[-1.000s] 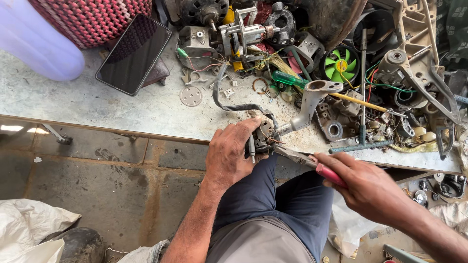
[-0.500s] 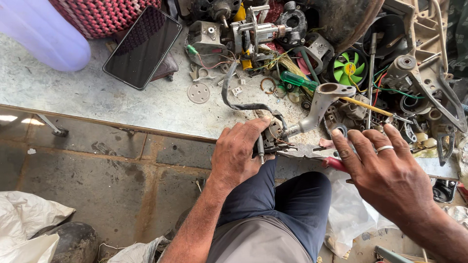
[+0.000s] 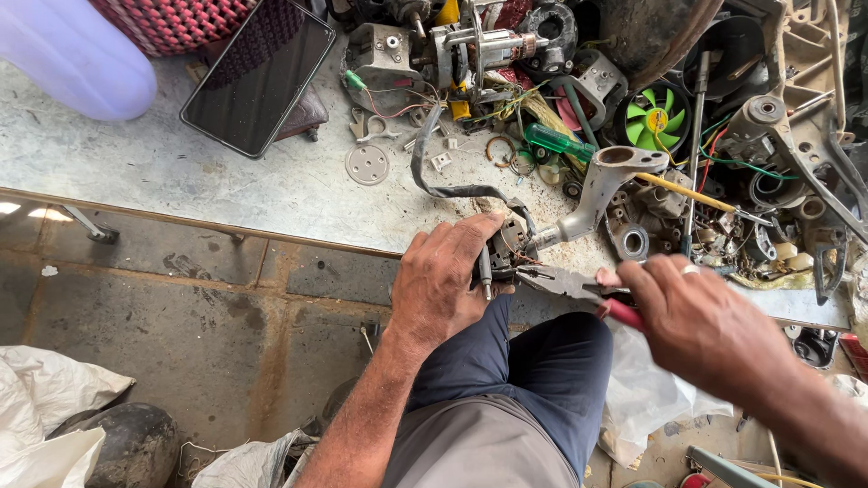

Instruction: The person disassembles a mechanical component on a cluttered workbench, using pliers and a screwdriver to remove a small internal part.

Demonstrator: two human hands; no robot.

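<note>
A phone [image 3: 258, 77] lies at the surface's [image 3: 226, 185] far left, with bare room in front of it down to the near edge. At that edge I see my left hand [image 3: 443, 285] clamped around a small motor part [image 3: 506, 248], which overhangs the edge above my knee. Just right, my right hand [image 3: 701, 321] grips red-handled pliers [image 3: 579, 287], their tip touching the part. Clutter crowds the far right.

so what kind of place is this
Probably a small repair workshop: a stone bench strewn with motor parts, a green fan and loose wires, while the left hand grips a small part and the right hand works red-handled pliers.
</note>
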